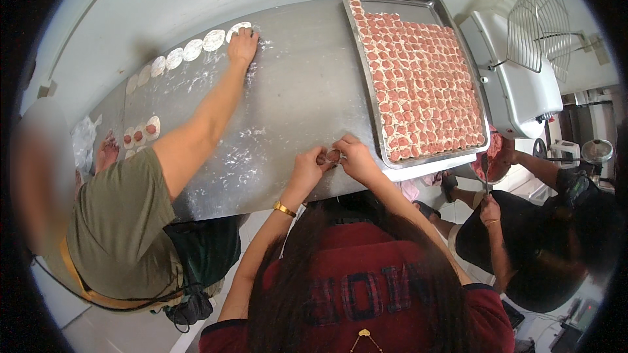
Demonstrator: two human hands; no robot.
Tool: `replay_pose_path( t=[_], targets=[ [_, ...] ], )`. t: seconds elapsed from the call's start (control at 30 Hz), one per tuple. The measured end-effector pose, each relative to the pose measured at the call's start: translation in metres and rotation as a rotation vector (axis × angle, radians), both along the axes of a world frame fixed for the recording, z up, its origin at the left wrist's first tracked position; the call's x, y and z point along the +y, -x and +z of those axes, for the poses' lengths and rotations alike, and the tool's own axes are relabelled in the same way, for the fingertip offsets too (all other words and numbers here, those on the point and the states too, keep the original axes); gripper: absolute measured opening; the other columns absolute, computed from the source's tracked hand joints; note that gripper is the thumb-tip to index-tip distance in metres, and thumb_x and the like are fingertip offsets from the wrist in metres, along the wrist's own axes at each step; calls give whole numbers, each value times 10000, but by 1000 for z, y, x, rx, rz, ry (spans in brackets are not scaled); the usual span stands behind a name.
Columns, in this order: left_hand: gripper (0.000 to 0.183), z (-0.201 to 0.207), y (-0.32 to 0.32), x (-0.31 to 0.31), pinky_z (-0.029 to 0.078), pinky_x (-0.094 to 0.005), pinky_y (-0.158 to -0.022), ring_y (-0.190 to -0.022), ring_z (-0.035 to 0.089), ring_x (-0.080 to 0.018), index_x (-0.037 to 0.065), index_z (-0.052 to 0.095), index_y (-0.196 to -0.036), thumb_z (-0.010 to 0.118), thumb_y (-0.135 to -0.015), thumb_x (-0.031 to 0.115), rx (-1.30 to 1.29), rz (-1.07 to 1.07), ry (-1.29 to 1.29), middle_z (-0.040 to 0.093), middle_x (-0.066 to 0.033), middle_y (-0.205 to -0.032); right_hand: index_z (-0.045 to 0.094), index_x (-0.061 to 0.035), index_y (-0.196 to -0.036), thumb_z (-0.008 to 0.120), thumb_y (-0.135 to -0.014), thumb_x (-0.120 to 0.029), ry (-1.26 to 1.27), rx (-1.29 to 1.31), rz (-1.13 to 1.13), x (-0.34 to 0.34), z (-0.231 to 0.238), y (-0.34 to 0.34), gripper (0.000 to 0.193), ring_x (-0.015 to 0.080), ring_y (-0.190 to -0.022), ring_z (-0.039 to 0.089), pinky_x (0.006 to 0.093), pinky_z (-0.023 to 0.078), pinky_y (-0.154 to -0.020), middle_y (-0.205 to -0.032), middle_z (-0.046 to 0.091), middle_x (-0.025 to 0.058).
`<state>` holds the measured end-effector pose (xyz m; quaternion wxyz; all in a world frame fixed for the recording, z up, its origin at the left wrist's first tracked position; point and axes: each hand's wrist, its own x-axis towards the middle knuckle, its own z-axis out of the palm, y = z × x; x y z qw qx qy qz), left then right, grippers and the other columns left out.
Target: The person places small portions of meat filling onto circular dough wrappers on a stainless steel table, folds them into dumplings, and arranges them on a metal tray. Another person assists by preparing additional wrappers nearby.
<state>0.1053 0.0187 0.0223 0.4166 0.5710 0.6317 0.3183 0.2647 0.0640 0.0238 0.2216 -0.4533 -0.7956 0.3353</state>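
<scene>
Near the front edge of the steel table, my left hand [306, 168] and my right hand [356, 159] pinch a small open-topped meat dumpling [333, 155] between their fingertips. Pinkish filling shows at its top, and the fingers cover part of its wrapper. Just beyond my right hand lies a large metal tray [412, 10], packed with rows of similar open-topped dumplings [422, 85]. Only a strip along its far end shows bare metal.
At left, a co-worker's hand [243, 47] touches the last of a row of round wrappers [213, 40]. Meat-topped wrappers [152, 129] lie nearer that person. Another co-worker at right holds a flat tool [485, 173] by a mass of meat [500, 157]. A white appliance [513, 65] adjoins the tray.
</scene>
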Motion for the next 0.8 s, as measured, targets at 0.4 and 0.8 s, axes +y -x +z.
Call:
replay_pose_path(
  t=[0.4, 0.8],
  targets=[
    [276, 1, -4, 8, 514, -353, -641, -722, 666, -282, 7, 574, -883, 759, -699, 98, 64, 1, -56, 661, -150, -775, 626, 4, -1004, 558, -669, 98, -12, -6, -46, -5, -5, -1, 354, 354, -821, 598, 397, 496, -709, -876, 578, 158],
    [232, -2, -3, 9, 514, -348, -654, -748, 675, -268, 2, 582, -890, 730, -718, 47, 65, 5, -66, 664, -155, -787, 629, 5, -1011, 546, -678, 86, 21, 30, -15, 0, 0, 0, 353, 365, -870, 584, 423, 479, -765, -893, 587, 156]
  ],
)
